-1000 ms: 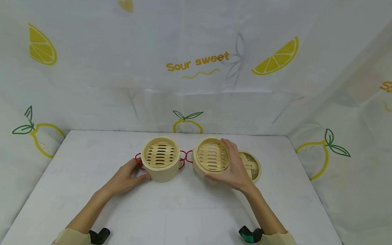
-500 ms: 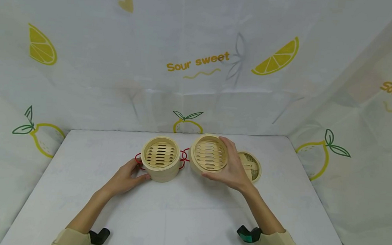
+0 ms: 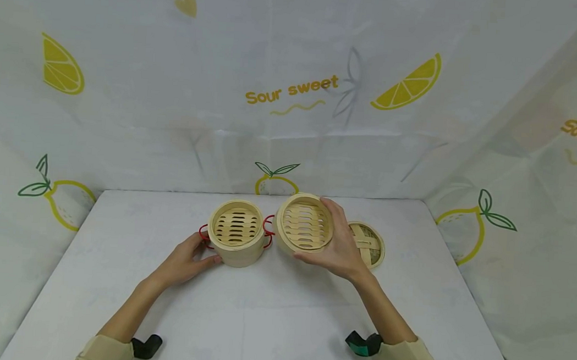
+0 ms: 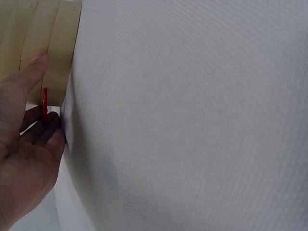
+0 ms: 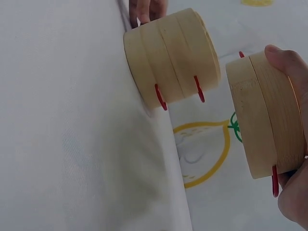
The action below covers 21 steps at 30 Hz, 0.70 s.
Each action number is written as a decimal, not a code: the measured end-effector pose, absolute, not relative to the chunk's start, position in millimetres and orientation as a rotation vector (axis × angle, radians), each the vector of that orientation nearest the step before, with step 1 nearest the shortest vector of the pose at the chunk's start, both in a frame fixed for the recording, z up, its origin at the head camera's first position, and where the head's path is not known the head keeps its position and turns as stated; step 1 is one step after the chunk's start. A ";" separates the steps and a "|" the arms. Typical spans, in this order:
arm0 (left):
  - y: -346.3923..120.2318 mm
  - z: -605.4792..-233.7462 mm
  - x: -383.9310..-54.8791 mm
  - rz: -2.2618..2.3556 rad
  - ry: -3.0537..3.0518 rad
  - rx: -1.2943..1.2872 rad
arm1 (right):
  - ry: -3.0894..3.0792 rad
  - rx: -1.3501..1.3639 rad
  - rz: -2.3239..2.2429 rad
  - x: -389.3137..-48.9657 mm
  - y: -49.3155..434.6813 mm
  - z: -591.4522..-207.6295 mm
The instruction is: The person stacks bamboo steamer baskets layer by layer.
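A stack of bamboo steamer baskets (image 3: 238,257) stands on the white table, its slatted floor showing from above and red cord loops on its sides. My left hand (image 3: 184,262) grips the stack's left side; in the left wrist view the thumb (image 4: 36,70) lies on the bamboo wall and fingers curl by a red loop (image 4: 45,103). Raised off the table, a second bamboo steamer basket (image 3: 307,223) tilts slightly, held by my right hand (image 3: 336,249) around its right side. The right wrist view shows this raised basket (image 5: 264,115) apart from the stack.
A round woven bamboo lid (image 3: 367,245) lies on the table behind my right hand, partly hidden. The white table (image 3: 259,327) ends at a lemon-print cloth backdrop (image 3: 296,54). Black wrist devices (image 3: 146,347) stick out near both sleeves.
My right hand has carried its steamer basket left and slightly up, nearer to the stack; more of the lid now shows. The left hand and the stack have stayed in place.
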<state>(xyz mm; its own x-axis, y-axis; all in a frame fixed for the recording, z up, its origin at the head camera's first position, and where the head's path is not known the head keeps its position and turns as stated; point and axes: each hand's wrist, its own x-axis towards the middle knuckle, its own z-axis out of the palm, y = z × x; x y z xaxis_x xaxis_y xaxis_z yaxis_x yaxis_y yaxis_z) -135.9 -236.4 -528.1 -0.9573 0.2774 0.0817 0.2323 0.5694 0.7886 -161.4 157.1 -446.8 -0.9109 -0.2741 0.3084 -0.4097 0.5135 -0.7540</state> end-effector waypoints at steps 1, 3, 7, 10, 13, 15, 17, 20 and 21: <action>-236.3 -527.9 -135.7 1.363 2.737 0.440 | -2.598 0.590 1.356 -160.8 156.6 -446.5; -236.2 -527.6 -135.4 1.357 2.737 0.431 | -2.592 0.587 1.358 -159.7 155.2 -445.8; -235.9 -527.6 -135.2 1.359 2.733 0.421 | -2.578 0.595 1.370 -158.4 152.3 -445.8; -236.0 -527.9 -135.2 1.364 2.727 0.420 | -2.562 0.602 1.397 -157.9 150.0 -446.4; -236.2 -528.1 -135.4 1.373 2.720 0.423 | -2.551 0.609 1.412 -157.3 148.0 -446.7; -236.3 -528.1 -135.6 1.378 2.718 0.428 | -2.545 0.617 1.416 -156.8 146.7 -446.5; -236.4 -528.0 -135.7 1.380 2.717 0.430 | -2.540 0.630 1.411 -156.9 145.5 -446.4; -236.4 -528.2 -135.8 1.375 2.721 0.433 | -2.536 0.643 1.419 -157.0 143.6 -445.8; -236.4 -528.2 -135.8 1.373 2.722 0.433 | -2.534 0.645 1.421 -156.9 143.0 -445.4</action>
<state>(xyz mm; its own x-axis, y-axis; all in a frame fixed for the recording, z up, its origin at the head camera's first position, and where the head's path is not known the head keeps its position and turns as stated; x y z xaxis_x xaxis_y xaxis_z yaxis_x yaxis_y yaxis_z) -135.8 -236.4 -528.2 -0.9586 0.2757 0.0706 0.2206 0.5632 0.7963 -156.9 143.0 -445.4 -0.8932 -0.2878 0.3454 -0.4448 0.4539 -0.7721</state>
